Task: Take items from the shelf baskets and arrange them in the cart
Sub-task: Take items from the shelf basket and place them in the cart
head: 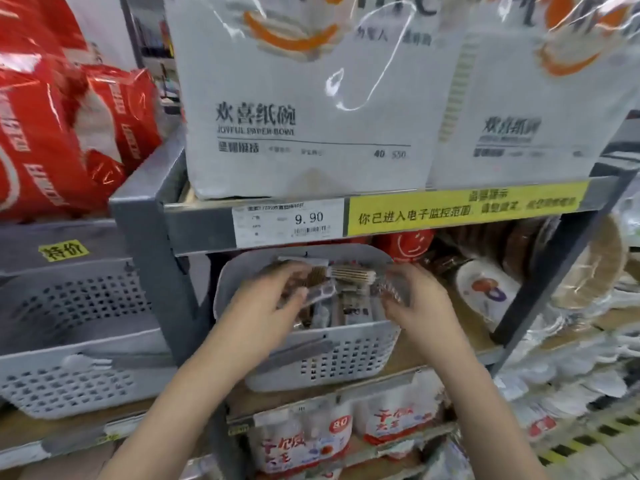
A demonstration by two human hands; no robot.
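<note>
Location is a shop aisle with grey metal shelving; bagged paper bowls stand on the upper tier above a price tag and a yellow notice strip. At far left a grey perforated basket sits on the neighbouring shelf. Centre, a second shelf basket holds clear packets of what appear to be wooden sticks. The left hand has fingers curled round one packet at its left end. The right hand pinches the right end of a clear wrapper. The packet's long axis appears to run left to right, between the two hands and just above the basket contents; both hands are equally near. Motion blur obscures whether one packet or two is held. The cart is not in view.
</note>
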